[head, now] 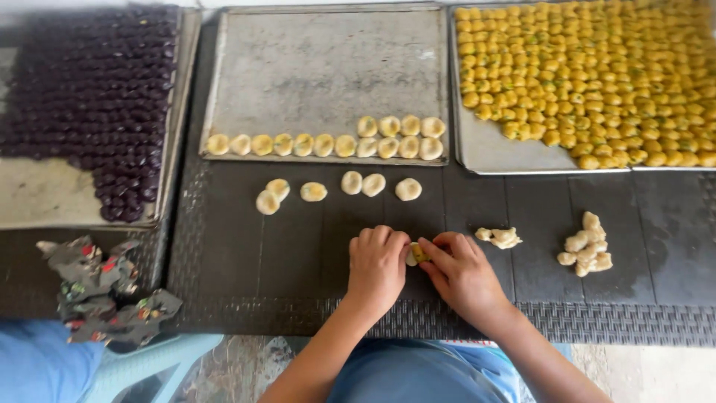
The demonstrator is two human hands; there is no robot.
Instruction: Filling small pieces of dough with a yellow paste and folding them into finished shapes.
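Low and centre in the frame, left hand [377, 263] and right hand [459, 270] drawn close together on the dark bench [298, 254], fingertips meeting over one small dough piece [415, 254]. Pinched between both hands, that piece: pale dough wrapped round a yellow core, only a sliver showing in the gap between the knuckles. Left hand curled over it from the frame's left, fingers bent down; right hand closing from the frame's right, thumb and forefinger at its edge. No long axis to speak of, roundish so far as can be told, mostly hidden.

Straight above the hands, toward the top of the frame, a loose row of finished pale rounds [350, 183] lying apart on the bench, and just beyond them the middle tray [328, 67] with a row of the same rounds along its lower edge. About equally near to either hand, directly ahead.

To the right of the right hand, a small scrap of dough [500, 237], then a larger clump of dough lumps [585, 245] farther right, nearer the right hand by far. Upper right, a tray of yellow balls [589, 75]; upper left, a tray of dark purple balls [89, 89]. Lower left, a crumpled patterned cloth [97, 291].
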